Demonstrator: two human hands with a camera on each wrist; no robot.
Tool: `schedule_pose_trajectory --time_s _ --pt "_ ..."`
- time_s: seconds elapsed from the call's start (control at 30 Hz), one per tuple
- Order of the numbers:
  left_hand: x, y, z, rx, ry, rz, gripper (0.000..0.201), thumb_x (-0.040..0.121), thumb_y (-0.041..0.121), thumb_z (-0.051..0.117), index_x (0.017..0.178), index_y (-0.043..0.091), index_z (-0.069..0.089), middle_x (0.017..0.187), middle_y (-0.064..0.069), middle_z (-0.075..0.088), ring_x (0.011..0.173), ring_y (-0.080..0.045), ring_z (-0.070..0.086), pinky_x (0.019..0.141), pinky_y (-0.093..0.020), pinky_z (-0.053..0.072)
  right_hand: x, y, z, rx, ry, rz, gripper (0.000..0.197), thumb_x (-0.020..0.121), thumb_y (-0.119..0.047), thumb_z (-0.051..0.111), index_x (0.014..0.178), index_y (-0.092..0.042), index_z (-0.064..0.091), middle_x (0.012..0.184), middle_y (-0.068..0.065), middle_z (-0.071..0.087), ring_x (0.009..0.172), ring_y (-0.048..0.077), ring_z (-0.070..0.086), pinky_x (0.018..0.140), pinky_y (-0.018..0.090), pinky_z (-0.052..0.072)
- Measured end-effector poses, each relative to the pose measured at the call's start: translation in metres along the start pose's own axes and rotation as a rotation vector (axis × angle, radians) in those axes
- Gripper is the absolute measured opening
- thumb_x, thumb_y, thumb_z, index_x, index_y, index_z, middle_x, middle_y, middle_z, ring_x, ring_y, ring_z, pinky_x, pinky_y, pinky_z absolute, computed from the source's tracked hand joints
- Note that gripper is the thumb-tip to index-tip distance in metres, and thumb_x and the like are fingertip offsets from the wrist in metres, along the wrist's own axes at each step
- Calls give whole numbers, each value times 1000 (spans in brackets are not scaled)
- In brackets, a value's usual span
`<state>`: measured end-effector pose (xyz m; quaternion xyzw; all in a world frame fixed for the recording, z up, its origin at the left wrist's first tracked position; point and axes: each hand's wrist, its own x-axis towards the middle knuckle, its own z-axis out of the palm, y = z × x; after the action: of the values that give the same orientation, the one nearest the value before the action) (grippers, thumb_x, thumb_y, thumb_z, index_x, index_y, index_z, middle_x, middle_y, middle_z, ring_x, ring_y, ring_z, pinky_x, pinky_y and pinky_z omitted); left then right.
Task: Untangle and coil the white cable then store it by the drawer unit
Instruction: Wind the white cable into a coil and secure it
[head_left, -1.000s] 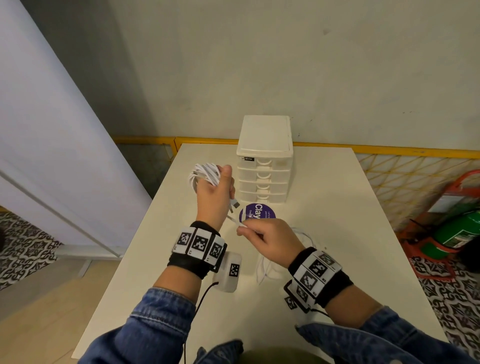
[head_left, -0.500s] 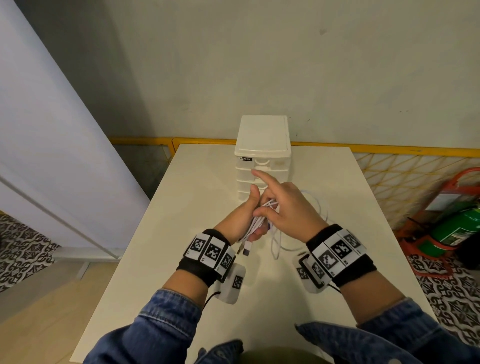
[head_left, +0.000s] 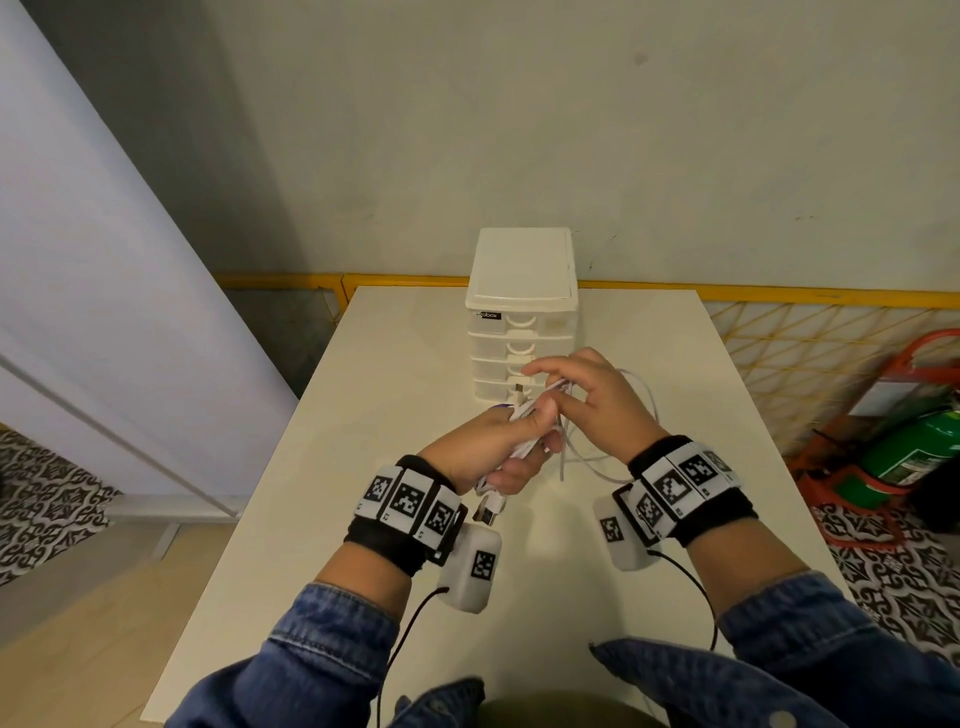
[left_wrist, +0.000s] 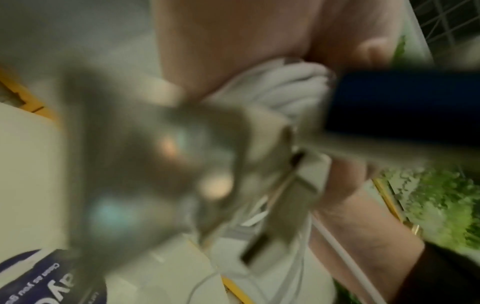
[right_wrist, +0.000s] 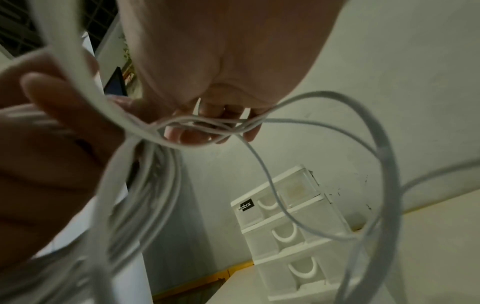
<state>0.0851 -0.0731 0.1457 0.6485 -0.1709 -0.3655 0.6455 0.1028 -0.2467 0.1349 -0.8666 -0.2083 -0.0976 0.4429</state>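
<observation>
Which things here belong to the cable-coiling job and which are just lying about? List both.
Job:
white cable, bundled in the left hand
right hand, fingers on the loops
drawer unit
table

Lying about:
purple clay tub
green cylinder on the floor
yellow railing

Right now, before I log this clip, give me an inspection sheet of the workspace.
Surface: white table, bare at the left.
Job's things: white cable partly bundled, loose loops trailing right; drawer unit upright at the far edge, drawers shut.
Clutter: purple-labelled item behind the left hand, mostly hidden.
Grippers: left hand grips the bundle; right hand pinches strands.
Cables: black wrist-camera leads.
Surroundings: yellow railing, green extinguisher.
</observation>
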Motion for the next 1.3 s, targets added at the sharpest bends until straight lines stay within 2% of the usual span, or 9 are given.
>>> schedule_pose_trajectory --time_s 0.1,0.2,0.43,0.6,0.7,0.9,1.07,1.2,1.3 --pt "-2 6 -3 -187 -93 16 58 90 60 27 79 10 54 38 5 36 27 -6 27 34 -14 23 -3 8 3 -38 38 -23 25 86 -22 51 106 -23 67 83 -27 56 91 10 45 82 16 35" --pt "-2 16 -4 -392 -243 148 50 92 53 33 80 10 56 38 5 38 26 -7 27 33 -14 22 -12 24 13 -110 10 69 23 89 -7 50 108 -10 64 90 0 61 92 17 49 82 27 39" --pt "-2 26 -7 -634 -246 311 49 95 44 23 79 8 52 38 4 45 26 -5 38 34 -16 22 -33 32 42 -36 -113 272 28 91 -14 50 78 -37 44 79 -5 63 73 4 56 73 23 35" --pt "-2 30 -9 -598 -199 306 48 94 45 26 77 10 54 37 4 42 25 -5 36 33 -17 20 -26 22 33 93 65 246 65 79 -21 70 133 -29 35 117 -7 59 108 6 56 89 18 41" --pt "-1 27 -5 -576 -181 241 50 94 46 27 75 11 56 35 4 40 24 -6 34 33 -17 20 -11 8 18 168 227 164 80 77 -15 71 141 -25 25 124 -6 53 116 1 49 96 8 35" --pt "1 28 2 -583 -207 224 49 95 45 26 77 8 54 35 3 41 23 -6 33 33 -17 20 -4 -8 19 285 95 118 45 84 0 58 122 -21 51 115 -4 60 100 -18 52 90 3 37" --pt "0 31 1 -639 -224 278 48 94 45 26 77 9 52 37 3 42 25 -6 36 34 -15 23 -12 -4 47 478 37 292 22 88 -14 49 106 -22 58 105 0 62 101 14 59 94 33 46" --pt "4 32 1 -731 -125 419 44 96 42 26 74 12 50 38 4 43 27 -6 38 35 -20 22 -18 -8 55 435 55 238 21 91 -18 45 109 -14 55 100 8 65 87 15 61 84 28 47" --pt "5 34 0 -818 -2 496 42 97 41 27 71 15 49 39 5 43 29 -5 38 37 -20 26 -22 -8 60 370 20 271 12 89 -18 47 84 -21 57 69 4 58 61 5 52 68 28 41"
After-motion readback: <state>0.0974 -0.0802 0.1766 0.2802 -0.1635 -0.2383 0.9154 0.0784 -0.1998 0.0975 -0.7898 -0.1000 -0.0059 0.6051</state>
